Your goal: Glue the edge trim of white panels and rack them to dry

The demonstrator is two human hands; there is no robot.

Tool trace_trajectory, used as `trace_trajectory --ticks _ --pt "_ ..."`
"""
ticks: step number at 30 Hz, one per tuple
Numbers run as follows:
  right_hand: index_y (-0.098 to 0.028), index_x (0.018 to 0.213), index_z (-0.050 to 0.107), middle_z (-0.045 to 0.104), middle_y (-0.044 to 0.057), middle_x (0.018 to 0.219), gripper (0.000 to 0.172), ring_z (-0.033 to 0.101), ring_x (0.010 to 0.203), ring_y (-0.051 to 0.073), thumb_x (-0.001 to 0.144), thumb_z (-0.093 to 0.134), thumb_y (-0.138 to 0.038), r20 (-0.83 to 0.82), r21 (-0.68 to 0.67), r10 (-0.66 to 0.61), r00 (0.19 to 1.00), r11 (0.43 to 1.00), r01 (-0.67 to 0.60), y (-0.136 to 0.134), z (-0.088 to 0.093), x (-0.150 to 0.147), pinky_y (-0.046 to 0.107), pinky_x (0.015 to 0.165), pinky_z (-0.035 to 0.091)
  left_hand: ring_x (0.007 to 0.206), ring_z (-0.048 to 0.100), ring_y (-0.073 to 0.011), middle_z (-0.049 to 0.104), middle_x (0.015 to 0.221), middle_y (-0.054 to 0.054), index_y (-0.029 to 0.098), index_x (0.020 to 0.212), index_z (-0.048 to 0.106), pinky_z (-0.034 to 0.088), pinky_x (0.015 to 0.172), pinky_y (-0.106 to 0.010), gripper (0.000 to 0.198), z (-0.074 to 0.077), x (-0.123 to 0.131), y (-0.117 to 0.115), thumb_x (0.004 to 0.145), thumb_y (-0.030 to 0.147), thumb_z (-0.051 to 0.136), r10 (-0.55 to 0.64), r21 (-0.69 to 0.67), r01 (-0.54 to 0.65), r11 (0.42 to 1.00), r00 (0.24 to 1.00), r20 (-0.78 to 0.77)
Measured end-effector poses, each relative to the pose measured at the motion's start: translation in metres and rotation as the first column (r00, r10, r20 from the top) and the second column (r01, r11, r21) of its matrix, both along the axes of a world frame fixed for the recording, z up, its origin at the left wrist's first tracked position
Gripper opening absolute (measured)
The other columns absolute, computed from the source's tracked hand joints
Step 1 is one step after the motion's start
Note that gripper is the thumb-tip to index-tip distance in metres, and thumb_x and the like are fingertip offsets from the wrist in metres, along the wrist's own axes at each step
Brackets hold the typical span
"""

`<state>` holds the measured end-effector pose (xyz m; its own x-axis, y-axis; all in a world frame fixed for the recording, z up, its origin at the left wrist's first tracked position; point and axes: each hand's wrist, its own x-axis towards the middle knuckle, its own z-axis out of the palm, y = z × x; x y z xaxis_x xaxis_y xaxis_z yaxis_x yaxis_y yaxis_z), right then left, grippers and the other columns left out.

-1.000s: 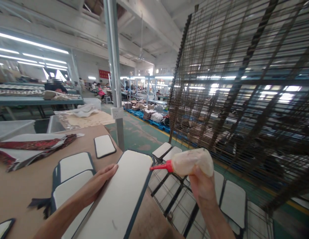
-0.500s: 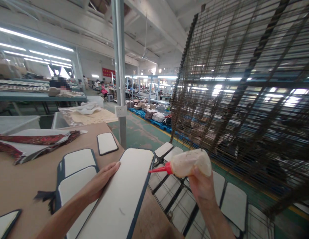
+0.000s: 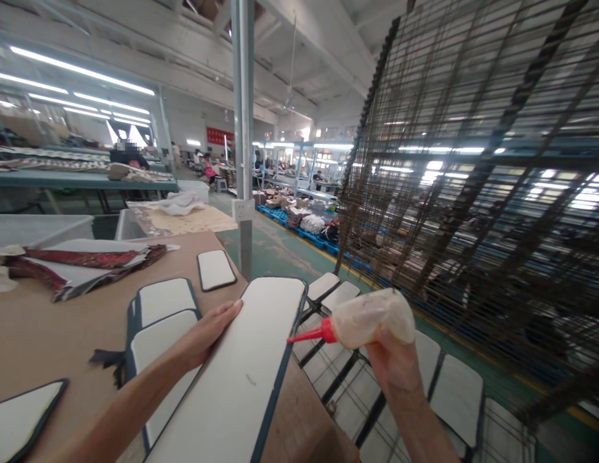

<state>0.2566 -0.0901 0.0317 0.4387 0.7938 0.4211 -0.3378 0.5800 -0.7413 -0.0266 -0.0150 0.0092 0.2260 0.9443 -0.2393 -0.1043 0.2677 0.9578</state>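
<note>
My left hand (image 3: 207,334) lies open, flat on the long white panel (image 3: 246,379), pinning it where it overhangs the table (image 3: 62,321) edge; my right hand (image 3: 393,366) grips the squeeze bottle (image 3: 371,318), red nozzle (image 3: 311,334) aimed at the panel's dark border, above the wire rack (image 3: 342,386)

One squeeze bottle (image 3: 371,318), five tabletop panels (image 3: 241,379)

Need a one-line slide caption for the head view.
Left hand rests on a long white panel; right hand holds a red-nozzled squeeze bottle.
</note>
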Motion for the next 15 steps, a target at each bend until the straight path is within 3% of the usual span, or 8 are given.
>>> trace_trajectory --ticks 8,15 --pt "-0.025 0.109 0.069 0.075 0.008 0.089 0.056 0.070 0.075 0.027 0.057 0.085 -0.038 0.005 -0.025 0.016 1.000 1.000 -0.016 -0.007 0.001 -0.006 0.045 0.079 0.057 0.058 0.067 -0.0201 0.073 0.070 -0.005 0.017 0.093 0.064 0.055 0.054 -0.029 0.037 0.006 0.003 0.008 0.070 0.044 0.074 0.026 -0.073 -0.023 0.997 0.999 0.037" --pt "-0.025 0.091 0.075 0.075 0.005 0.080 0.041 0.069 0.069 0.024 0.054 0.087 -0.036 -0.018 -0.019 0.043 0.999 0.999 -0.043 -0.010 0.002 -0.010 0.040 0.072 0.059 0.057 0.068 -0.0191 0.074 0.071 -0.006 0.015 0.092 0.064 0.055 0.052 -0.027 0.021 0.008 0.007 0.019 0.084 0.034 0.062 0.047 -0.074 -0.041 0.996 0.996 0.079"
